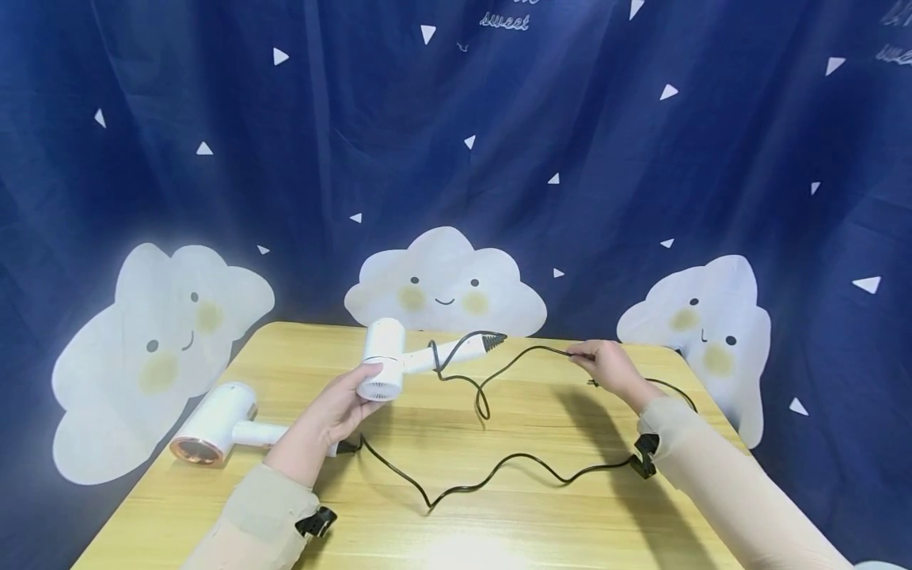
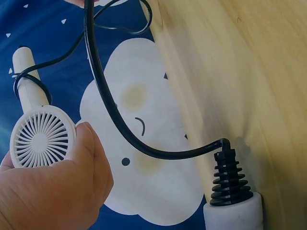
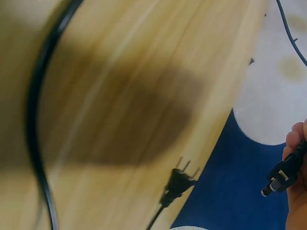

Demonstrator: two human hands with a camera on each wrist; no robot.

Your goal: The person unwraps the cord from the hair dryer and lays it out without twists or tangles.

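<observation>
My left hand (image 1: pixel 345 408) grips a white hair dryer (image 1: pixel 383 344) by its barrel, above the table. The vented round end (image 2: pixel 42 139) of the barrel shows in the left wrist view. Its handle points right, with the black cord (image 1: pixel 523 354) looped around it. Over the table's right side, my right hand (image 1: pixel 614 368) holds the cord near its end. From those fingers the black plug (image 3: pixel 283 175) sticks out in the right wrist view. A second white hair dryer (image 1: pixel 214 423) lies on the table at the left, its handle partly hidden behind my left forearm.
The second dryer's black cord (image 1: pixel 463 489) runs in waves across the wooden table (image 1: pixel 399 538) to the right. Its plug (image 3: pixel 178 183) lies near the far edge. Behind the table hangs a blue curtain (image 1: pixel 399 103) with cloud prints.
</observation>
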